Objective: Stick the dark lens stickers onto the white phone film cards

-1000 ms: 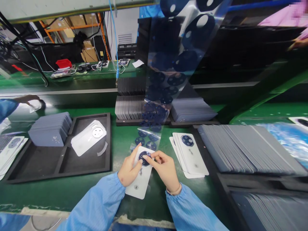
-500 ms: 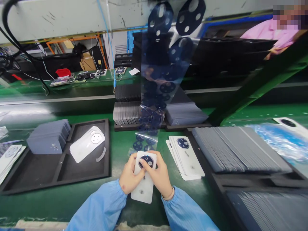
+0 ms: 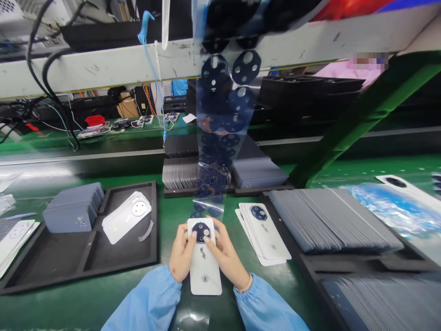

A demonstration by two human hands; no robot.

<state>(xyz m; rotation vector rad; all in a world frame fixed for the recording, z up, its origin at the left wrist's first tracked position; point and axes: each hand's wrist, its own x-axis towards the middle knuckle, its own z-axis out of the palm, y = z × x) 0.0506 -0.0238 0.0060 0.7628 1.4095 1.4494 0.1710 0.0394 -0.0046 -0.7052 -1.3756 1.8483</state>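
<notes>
The table (image 3: 69,305) is green. The left hand (image 3: 180,253) and right hand (image 3: 227,255) hold one flat white piece (image 3: 206,264).

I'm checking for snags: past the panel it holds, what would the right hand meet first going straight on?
Past the white panel, the right hand would probably meet the lower end of the clear film strip, though depth is unclear.

standing here it's decently bright, white glare on the bench (image 3: 89,299) far left, shine on the hanging film (image 3: 225,115), near-right corner looks stretched
</notes>
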